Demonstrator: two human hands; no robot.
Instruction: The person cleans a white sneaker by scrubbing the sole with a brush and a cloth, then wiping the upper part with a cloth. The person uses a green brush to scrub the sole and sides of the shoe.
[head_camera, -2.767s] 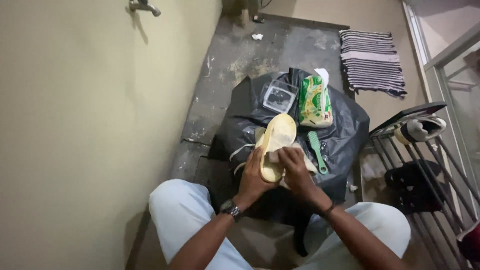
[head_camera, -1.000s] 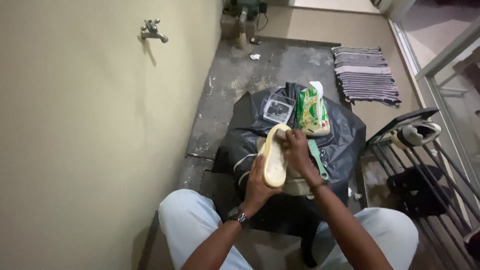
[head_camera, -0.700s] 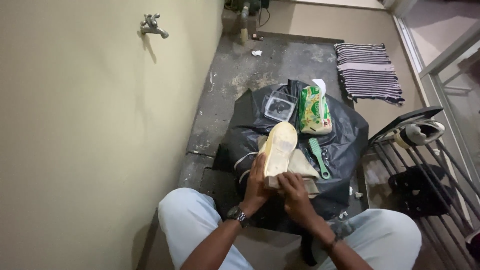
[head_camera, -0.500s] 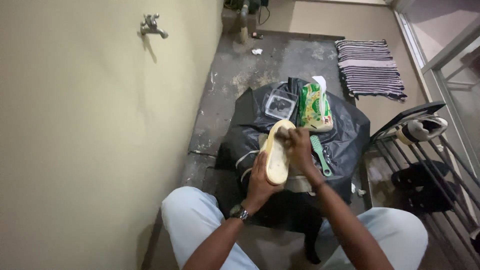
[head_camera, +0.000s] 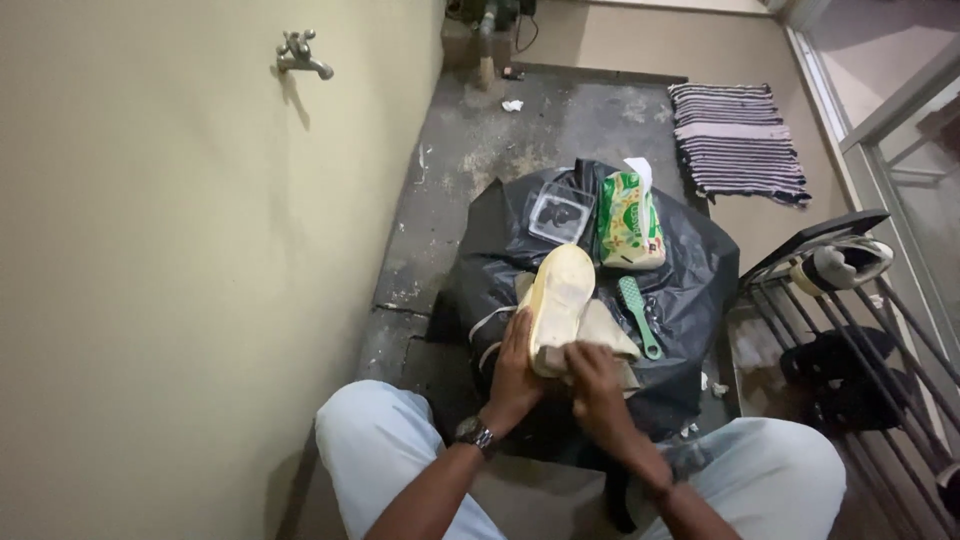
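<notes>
A person sits with knees apart over a black plastic bag (head_camera: 690, 290) spread on the concrete floor (head_camera: 480, 170). The left hand (head_camera: 515, 365) wraps around the near end of a pale yellow shoe (head_camera: 558, 305), sole turned up and toe pointing away; its grip is closed around the shoe's side. The right hand (head_camera: 595, 375) presses a cream cloth (head_camera: 605, 335) against the heel end of the shoe, fingers curled down onto the cloth and pinching it. The shoe is held just above the bag, at the middle of the view, in front of the person's lap.

On the far part of the bag lies a clear plastic container (head_camera: 560, 212), square with rounded corners; something dark shows inside it, too small to tell what. Just to its right, touching or nearly so, stands a green soft packet (head_camera: 628, 222) with yellow and white print and a white tissue sticking out of its top. A green brush (head_camera: 638, 315) with a long handle lies on the bag below the packet, just right of the cloth.

A metal tap (head_camera: 300, 55) juts from the yellowish wall on the left. A striped mat (head_camera: 735, 140) lies on the floor further off. At the right, a metal shoe rack (head_camera: 850, 340) carries a pale sneaker (head_camera: 850, 265) and dark footwear below it.
</notes>
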